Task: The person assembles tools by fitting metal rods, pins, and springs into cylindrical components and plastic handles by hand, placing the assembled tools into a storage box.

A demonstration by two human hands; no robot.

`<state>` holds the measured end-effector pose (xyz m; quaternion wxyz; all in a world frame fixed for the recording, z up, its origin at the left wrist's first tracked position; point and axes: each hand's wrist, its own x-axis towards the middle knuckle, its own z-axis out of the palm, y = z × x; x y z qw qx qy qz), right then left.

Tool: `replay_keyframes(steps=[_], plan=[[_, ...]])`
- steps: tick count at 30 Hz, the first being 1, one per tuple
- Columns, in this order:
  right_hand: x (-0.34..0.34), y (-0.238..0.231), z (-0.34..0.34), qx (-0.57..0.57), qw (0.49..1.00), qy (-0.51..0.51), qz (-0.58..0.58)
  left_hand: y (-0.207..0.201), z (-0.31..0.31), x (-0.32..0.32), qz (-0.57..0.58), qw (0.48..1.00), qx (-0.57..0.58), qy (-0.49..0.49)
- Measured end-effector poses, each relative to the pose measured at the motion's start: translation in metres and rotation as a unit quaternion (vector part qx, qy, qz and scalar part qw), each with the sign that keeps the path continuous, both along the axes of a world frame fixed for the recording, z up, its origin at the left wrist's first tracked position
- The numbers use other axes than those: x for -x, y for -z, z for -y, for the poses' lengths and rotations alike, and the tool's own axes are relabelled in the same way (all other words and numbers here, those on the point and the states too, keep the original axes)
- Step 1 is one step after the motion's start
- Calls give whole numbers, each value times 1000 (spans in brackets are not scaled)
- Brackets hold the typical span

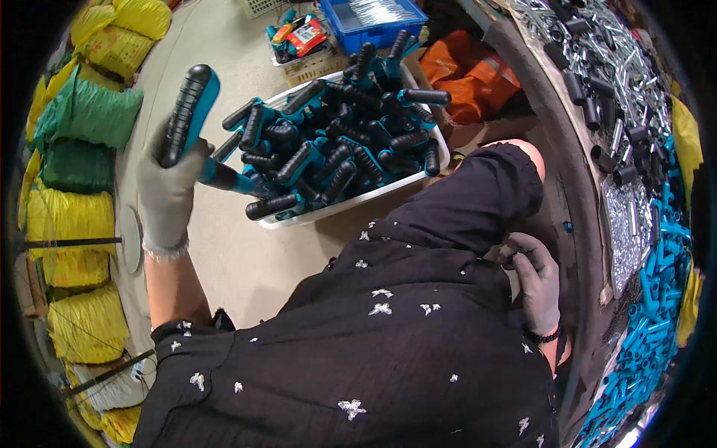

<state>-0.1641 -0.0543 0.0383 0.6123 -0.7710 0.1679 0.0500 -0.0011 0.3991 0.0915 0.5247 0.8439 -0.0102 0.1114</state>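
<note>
A white tub [336,207] on the floor brims with black-and-teal handles [340,179], heaped at all angles above its rim. Behind it, a blue crate [373,36] holds shiny metal pieces [381,11], while a small basket [310,70] carries a red packet [306,36] among teal and black parts. Yellow sacks [71,224] and green sacks [93,112] line the left side. At right, metal tubes [635,67], black sleeves [573,88] and teal pieces [646,328] cover a long surface [582,216].

The worker's gloved left hand [168,187], closed, grips a raised handle [188,116] just left of the tub, its top pointing away from the wearer. Another handle [220,175] lies close beside that hand; whether it is held cannot be told. The gloved right hand [534,280], fingers curled, is near the knee; whether it has hold of anything is unclear. Printing on the packet is too small to read.
</note>
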Motion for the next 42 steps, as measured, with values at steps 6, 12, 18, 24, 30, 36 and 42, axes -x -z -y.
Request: replay_keyframes(steps=[6, 12, 18, 24, 30, 36, 42], plan=[[-5, 7, -3, -24, 999, -23, 8, 83, -65, -7, 19, 995, 33, -93], [1, 10, -3, 16, 999, -34, 11, 135, -42, 20, -32, 981, 103, -162], [-2, 2, -7, 15, 1000, -22, -8, 102, -5, 33, 17, 988, 55, -141], [-7, 9, -7, 14, 999, -40, 1, 221, -54, 48, -26, 979, 6, -202], [0, 23, 0, -7, 1000, -29, -3, 148, -64, -14, -271, 948, 128, -108], [-6, 26, -8, -21, 999, -23, -16, 248, -47, -37, -129, 976, -47, -168], [9, 28, 9, -2, 1000, -18, -13, 226, -66, -28, -120, 989, 50, -76]])
